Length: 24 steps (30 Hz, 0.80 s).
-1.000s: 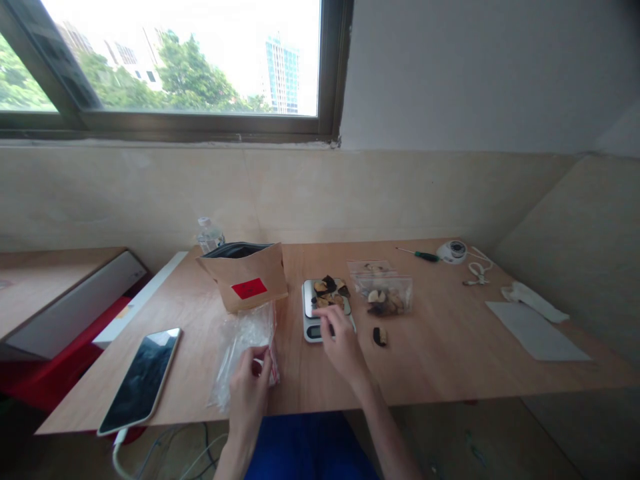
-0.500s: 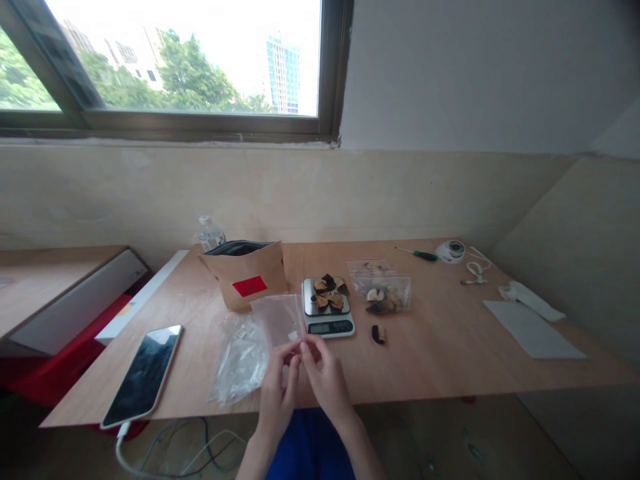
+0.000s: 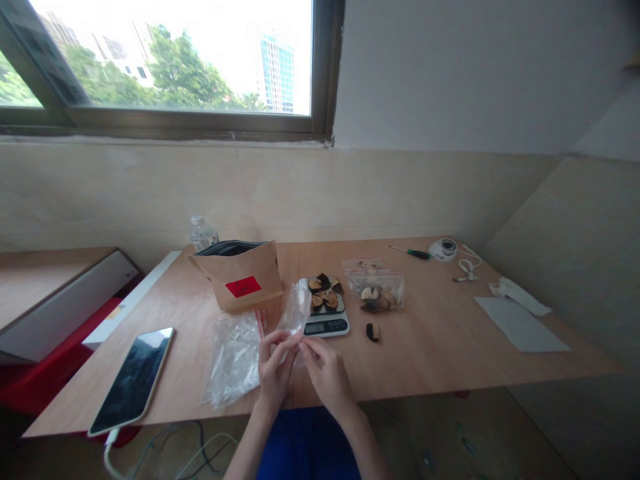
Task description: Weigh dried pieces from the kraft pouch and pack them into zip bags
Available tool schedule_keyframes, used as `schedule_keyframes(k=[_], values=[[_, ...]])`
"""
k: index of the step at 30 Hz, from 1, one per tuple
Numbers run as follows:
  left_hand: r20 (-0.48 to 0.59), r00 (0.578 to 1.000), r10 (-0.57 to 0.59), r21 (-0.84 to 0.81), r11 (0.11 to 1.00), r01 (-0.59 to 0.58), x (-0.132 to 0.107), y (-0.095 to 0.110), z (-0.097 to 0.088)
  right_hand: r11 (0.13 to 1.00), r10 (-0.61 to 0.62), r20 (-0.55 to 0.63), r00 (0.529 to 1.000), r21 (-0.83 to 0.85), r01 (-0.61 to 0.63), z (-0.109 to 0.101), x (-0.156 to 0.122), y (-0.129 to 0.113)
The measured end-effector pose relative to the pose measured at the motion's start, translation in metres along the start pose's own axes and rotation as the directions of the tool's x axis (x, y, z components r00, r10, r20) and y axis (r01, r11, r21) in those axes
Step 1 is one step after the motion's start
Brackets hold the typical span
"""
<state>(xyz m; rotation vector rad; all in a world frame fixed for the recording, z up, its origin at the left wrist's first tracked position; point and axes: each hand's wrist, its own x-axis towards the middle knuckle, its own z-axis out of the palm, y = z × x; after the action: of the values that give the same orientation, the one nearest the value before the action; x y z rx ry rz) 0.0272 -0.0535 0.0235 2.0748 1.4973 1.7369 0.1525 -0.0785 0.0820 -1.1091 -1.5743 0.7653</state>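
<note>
The left hand (image 3: 275, 370) and the right hand (image 3: 326, 377) are together at lower centre; they seem to pinch an edge of a small clear plastic bag (image 3: 296, 312), which stands just beside the digital kitchen scale (image 3: 325, 326).

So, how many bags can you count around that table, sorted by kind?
Held clear plastic bag, between the left hand and right hand: 1
Crumpled clear plastic bag: 1
Clear plastic bags of dried pieces: 2
Brown paper bag with a red label: 1
Total: 5
</note>
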Motion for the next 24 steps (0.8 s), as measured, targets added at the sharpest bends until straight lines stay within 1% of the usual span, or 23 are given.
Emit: schedule_keyframes(k=[2,3,5,7,9,10,12,14,15,17,19,21,24], values=[[0.003,1.0,0.015,0.01,1.0,-0.015,0.001,0.0,-0.001,1.0,0.025,-0.025,0.999,-0.005,-0.025,-0.002,0.001,0.003],[-0.011,1.0,0.02,0.011,1.0,-0.02,0.001,0.0,-0.002,0.998,0.058,-0.049,0.997,0.005,-0.057,-0.003,0.001,0.005],[-0.101,0.995,0.017,0.015,1.0,-0.016,0.003,0.001,-0.003,0.989,0.149,-0.14,0.979,0.038,-0.145,-0.008,0.001,0.013],[-0.214,0.977,0.016,0.027,1.0,-0.01,0.006,0.0,-0.002,0.971,0.238,-0.253,0.938,0.064,-0.229,-0.015,0.0,0.021],[-0.279,0.96,0.033,0.022,0.999,-0.028,0.009,-0.002,0.003,0.962,0.27,-0.327,0.906,0.059,-0.266,-0.022,0.0,0.028],[-0.294,0.955,0.035,0.009,0.999,-0.034,0.011,-0.003,0.007,0.967,0.253,-0.328,0.91,0.044,-0.253,-0.025,0.001,0.03],[-0.314,0.949,0.021,-0.02,0.999,-0.028,0.014,-0.007,0.016,0.986,0.157,-0.285,0.946,-0.011,-0.167,-0.03,0.003,0.033],[-0.32,0.947,-0.027,-0.014,1.0,0.024,0.016,-0.011,0.026,0.994,0.031,-0.262,0.964,-0.094,-0.058,-0.035,0.01,0.037],[-0.319,0.946,-0.052,-0.005,0.999,0.054,0.016,-0.013,0.03,0.989,-0.021,-0.273,0.962,-0.147,-0.02,-0.037,0.015,0.042],[-0.324,0.942,-0.085,0.018,0.995,0.096,0.017,-0.017,0.035,0.961,-0.103,-0.303,0.948,-0.277,0.016,-0.043,0.027,0.054],[-0.33,0.939,-0.099,0.031,0.993,0.116,0.017,-0.019,0.038,0.909,-0.161,-0.273,0.949,-0.415,0.035,-0.051,0.043,0.071],[-0.306,0.946,-0.103,0.033,0.992,0.118,0.018,-0.02,0.04,0.847,-0.168,-0.172,0.971,-0.529,0.053,-0.058,0.06,0.087],[-0.235,0.966,-0.111,0.018,0.993,0.119,0.018,-0.019,0.042,0.776,-0.103,-0.008,0.995,-0.626,0.075,-0.066,0.083,0.107]])
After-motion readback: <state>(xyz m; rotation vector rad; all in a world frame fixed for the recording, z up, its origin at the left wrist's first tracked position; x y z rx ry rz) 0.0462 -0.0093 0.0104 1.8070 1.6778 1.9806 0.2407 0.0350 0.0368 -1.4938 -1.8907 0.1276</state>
